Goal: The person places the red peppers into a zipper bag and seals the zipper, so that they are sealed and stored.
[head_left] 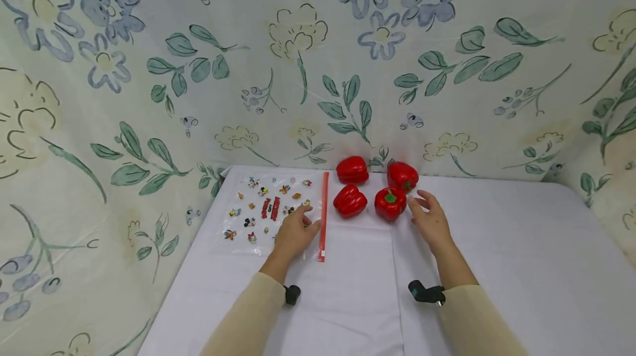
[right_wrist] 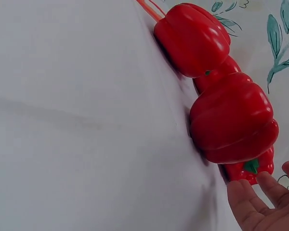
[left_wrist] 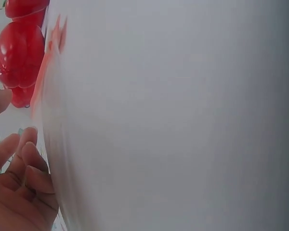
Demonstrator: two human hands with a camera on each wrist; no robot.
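Four-square on the white cloth sit several glossy red bell peppers: a back-left one (head_left: 352, 170), a front-left one (head_left: 350, 201), a back-right one (head_left: 402, 175) and a front-right one (head_left: 390, 205) with its green stem up. To their left lies a clear zip bag (head_left: 270, 210) printed with small cartoon figures, its red zip strip (head_left: 324, 207) along the right edge. My left hand (head_left: 295, 233) is over the bag's right part, fingers loosely bent and holding nothing. Beside the front-right pepper is my right hand (head_left: 432, 224), fingers relaxed and parted, fingertips close to it (right_wrist: 267, 207).
A white cloth (head_left: 358, 290) covers the table, with a fold line running toward me. Behind it hangs a floral curtain (head_left: 278, 85), close to the back peppers. A small black camera (head_left: 292, 294) sits at the left wrist, another camera (head_left: 424, 292) at the right.
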